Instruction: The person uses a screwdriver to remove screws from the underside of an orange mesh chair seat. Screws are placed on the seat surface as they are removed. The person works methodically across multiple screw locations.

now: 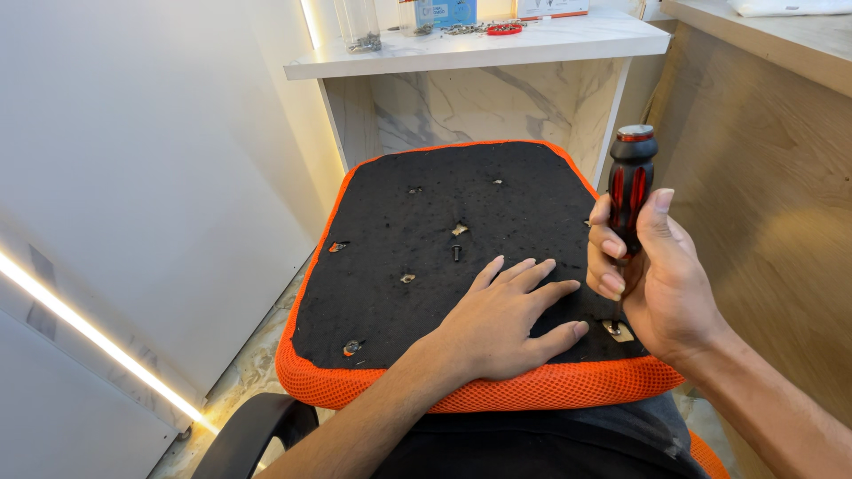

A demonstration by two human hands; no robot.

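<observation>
The left hand [508, 312] lies flat and open, fingers spread, on the black underside of the seat cushion [426, 231] near its front edge. The right hand [652, 279] is closed around the red-and-black screwdriver [631, 188], held upright at the cushion's front right corner (tip hidden behind the fingers). On the counter [532, 43], a clear jar [359, 25] holds small metal parts.

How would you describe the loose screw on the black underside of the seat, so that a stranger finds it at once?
Start from the upturned chair seat, black with an orange mesh rim. Near its middle, just beyond the fingertips of the flat left hand, lies a small dark screw. Unlike the torn holes around it, it lies loose on the fabric, away from the screwdriver in the right hand.
</observation>
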